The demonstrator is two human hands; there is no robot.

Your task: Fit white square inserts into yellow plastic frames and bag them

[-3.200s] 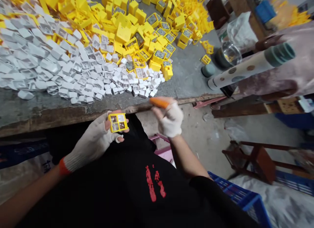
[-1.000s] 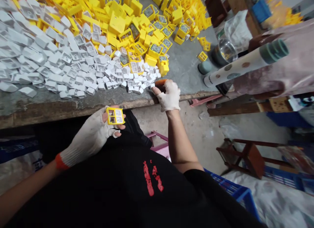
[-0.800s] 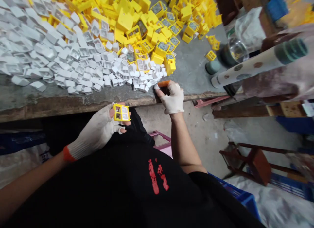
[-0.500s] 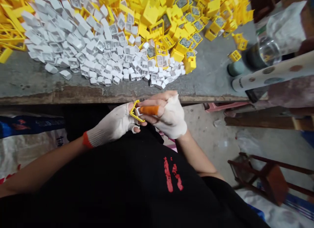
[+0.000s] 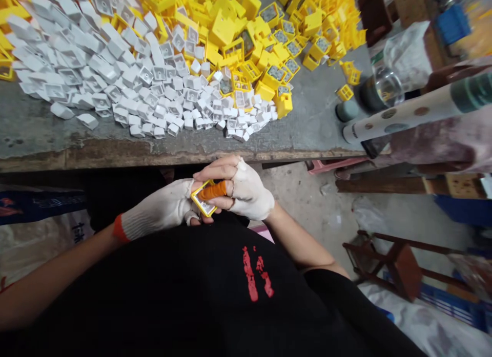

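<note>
My left hand, in a white glove with bare fingertips and an orange cuff, holds a small yellow frame in front of the table edge. A white piece sits inside the frame. My right hand, also gloved in white, presses an orange-covered finger onto the white piece, its other fingers around the frame's right side. The left fingertips are partly hidden behind the frame. Beyond the hands, white plastic pieces are heaped on the table beside yellow plastic pieces.
The grey table has a worn wooden front edge. On its right stand a clear cup and a long white patterned tube. A brown stool lies on the floor at the lower right. Sacks lie at the left.
The white piece, which was tilted at the frame's opening, now lies flat inside the frame. Both hands have moved left and slightly down in view; the camera has shifted right.
</note>
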